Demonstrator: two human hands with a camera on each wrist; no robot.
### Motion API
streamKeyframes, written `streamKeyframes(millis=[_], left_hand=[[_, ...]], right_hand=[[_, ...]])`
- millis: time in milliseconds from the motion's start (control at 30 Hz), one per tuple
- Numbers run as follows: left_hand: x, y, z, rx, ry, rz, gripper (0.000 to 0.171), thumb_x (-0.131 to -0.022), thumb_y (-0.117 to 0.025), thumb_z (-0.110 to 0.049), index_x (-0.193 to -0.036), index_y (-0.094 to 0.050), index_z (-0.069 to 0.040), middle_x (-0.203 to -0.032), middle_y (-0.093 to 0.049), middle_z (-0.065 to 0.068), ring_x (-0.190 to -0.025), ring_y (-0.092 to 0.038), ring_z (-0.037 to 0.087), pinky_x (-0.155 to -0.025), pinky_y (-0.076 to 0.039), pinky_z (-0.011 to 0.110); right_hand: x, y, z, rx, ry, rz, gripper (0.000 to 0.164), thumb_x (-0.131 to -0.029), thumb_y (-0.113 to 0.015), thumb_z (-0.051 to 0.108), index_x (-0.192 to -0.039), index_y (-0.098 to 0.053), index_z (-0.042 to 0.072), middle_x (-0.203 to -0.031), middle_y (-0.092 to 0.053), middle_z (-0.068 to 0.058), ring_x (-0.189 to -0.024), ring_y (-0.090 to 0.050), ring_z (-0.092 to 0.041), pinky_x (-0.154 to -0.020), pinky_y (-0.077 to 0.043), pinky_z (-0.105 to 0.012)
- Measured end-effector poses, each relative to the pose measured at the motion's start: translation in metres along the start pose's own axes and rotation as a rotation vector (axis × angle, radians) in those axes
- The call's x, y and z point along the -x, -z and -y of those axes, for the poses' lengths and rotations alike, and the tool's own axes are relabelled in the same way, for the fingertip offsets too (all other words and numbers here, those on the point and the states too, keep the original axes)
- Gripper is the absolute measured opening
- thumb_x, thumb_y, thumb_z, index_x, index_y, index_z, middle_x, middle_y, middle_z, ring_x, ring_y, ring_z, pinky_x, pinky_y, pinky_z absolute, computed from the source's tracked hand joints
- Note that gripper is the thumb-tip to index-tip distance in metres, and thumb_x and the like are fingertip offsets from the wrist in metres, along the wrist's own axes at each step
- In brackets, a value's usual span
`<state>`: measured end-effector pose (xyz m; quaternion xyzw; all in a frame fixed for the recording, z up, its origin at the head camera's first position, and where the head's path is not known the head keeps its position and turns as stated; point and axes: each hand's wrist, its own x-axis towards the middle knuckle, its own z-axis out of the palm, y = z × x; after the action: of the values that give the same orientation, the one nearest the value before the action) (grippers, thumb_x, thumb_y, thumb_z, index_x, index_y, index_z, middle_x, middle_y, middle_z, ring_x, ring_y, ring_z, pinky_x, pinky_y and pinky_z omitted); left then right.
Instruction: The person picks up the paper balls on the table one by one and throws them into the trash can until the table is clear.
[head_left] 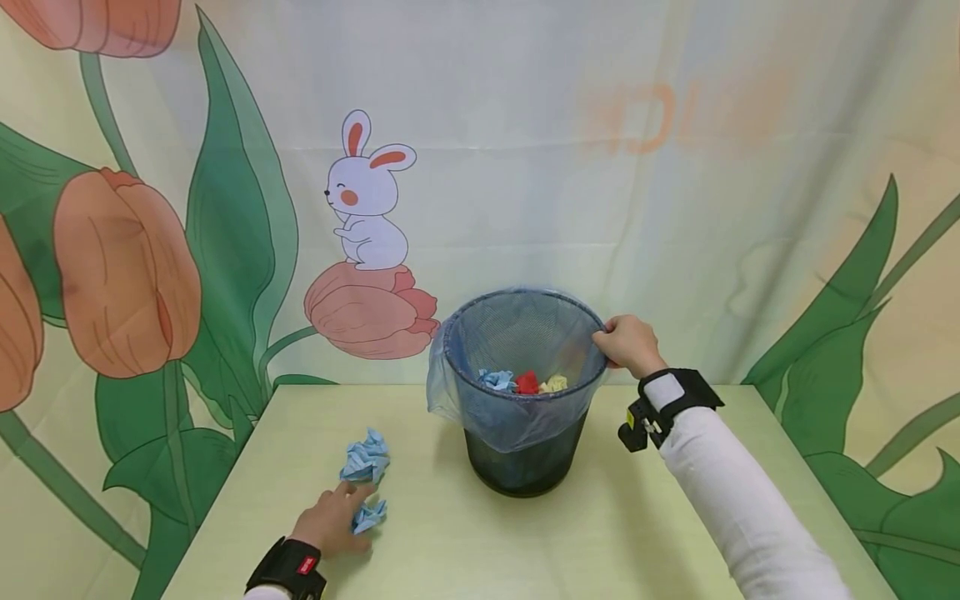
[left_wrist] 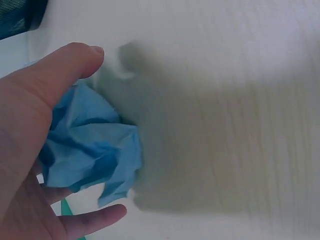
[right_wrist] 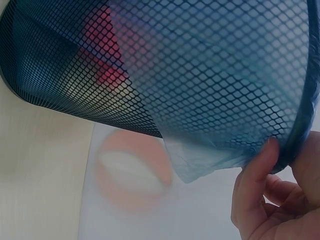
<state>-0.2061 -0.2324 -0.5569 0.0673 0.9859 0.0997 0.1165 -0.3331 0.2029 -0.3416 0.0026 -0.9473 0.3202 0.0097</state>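
Observation:
My left hand (head_left: 330, 523) is low over the table's left side, thumb and fingers spread around a crumpled blue paper ball (head_left: 369, 517). In the left wrist view the paper (left_wrist: 95, 145) lies between the thumb and the extended fingers. A second blue paper ball (head_left: 366, 457) sits just beyond the fingertips. My right hand (head_left: 632, 343) pinches the rim of a dark mesh trash can (head_left: 525, 471), thumb on one side and fingers on the other. A translucent blue bag (head_left: 510, 421) lines the can and folds over its rim.
Inside the can lie crumpled blue paper (head_left: 497, 380), red paper (head_left: 527, 382) and pale yellow paper (head_left: 554, 384). The pale table (head_left: 427, 550) ends at a curtain (head_left: 510, 192) printed with tulips and a rabbit, close behind the can.

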Motion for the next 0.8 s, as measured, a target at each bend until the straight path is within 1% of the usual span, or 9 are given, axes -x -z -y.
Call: streamKeyframes(millis=[100, 200, 333, 500, 667, 800], left_hand=[[0.000, -0.005, -0.001, -0.012, -0.004, -0.004, 0.083, -0.059, -0.083, -0.039, -0.131, -0.048, -0.018, -0.117, -0.050, 0.012, -0.097, -0.052, 0.032, -0.063, -0.049, 0.052], [0.001, -0.006, -0.004, -0.027, -0.005, -0.019, 0.080, -0.059, -0.083, -0.038, -0.129, -0.050, -0.018, -0.114, -0.050, 0.011, -0.094, -0.052, 0.031, -0.061, -0.049, 0.051], [0.003, -0.007, -0.008, -0.063, -0.012, -0.053, 0.068, -0.059, -0.084, -0.033, -0.119, -0.056, -0.018, -0.108, -0.051, 0.010, -0.089, -0.053, 0.029, -0.059, -0.049, 0.048], [0.002, -0.011, -0.007, -0.094, -0.027, -0.106, 0.058, -0.059, -0.085, -0.030, -0.110, -0.059, -0.018, -0.101, -0.052, 0.008, -0.083, -0.053, 0.026, -0.056, -0.049, 0.045], [0.000, -0.014, -0.005, -0.084, -0.045, -0.133, 0.052, -0.058, -0.084, -0.027, -0.104, -0.061, -0.018, -0.094, -0.051, 0.007, -0.075, -0.053, 0.023, -0.053, -0.047, 0.042], [0.000, -0.014, -0.006, -0.063, -0.049, -0.122, 0.042, -0.059, -0.083, -0.024, -0.095, -0.061, -0.019, -0.086, -0.051, 0.004, -0.067, -0.051, 0.019, -0.051, -0.045, 0.039]], right_hand=[[0.000, 0.000, 0.000, -0.002, -0.003, -0.001, 0.027, -0.083, -0.049, 0.014, -0.056, -0.044, 0.013, -0.048, -0.048, 0.004, -0.045, -0.054, -0.011, -0.044, -0.042, -0.021], [0.001, 0.000, 0.000, -0.003, -0.002, -0.003, 0.027, -0.083, -0.049, 0.014, -0.056, -0.044, 0.013, -0.047, -0.048, 0.004, -0.046, -0.056, -0.012, -0.044, -0.041, -0.021], [0.001, 0.000, 0.001, -0.007, 0.001, -0.001, 0.025, -0.084, -0.049, 0.015, -0.059, -0.047, 0.012, -0.050, -0.049, 0.003, -0.045, -0.055, -0.011, -0.044, -0.042, -0.021], [0.002, 0.000, 0.001, -0.008, -0.004, 0.000, 0.022, -0.084, -0.049, 0.015, -0.063, -0.051, 0.009, -0.053, -0.051, 0.002, -0.046, -0.055, -0.009, -0.045, -0.043, -0.020], [0.000, 0.000, 0.000, -0.005, -0.001, -0.004, 0.024, -0.084, -0.049, 0.015, -0.060, -0.049, 0.010, -0.050, -0.049, 0.003, -0.045, -0.054, -0.010, -0.044, -0.041, -0.021], [0.000, 0.000, 0.000, -0.002, 0.011, -0.006, 0.027, -0.083, -0.049, 0.014, -0.056, -0.045, 0.012, -0.048, -0.047, 0.004, -0.044, -0.053, -0.009, -0.043, -0.040, -0.021]])
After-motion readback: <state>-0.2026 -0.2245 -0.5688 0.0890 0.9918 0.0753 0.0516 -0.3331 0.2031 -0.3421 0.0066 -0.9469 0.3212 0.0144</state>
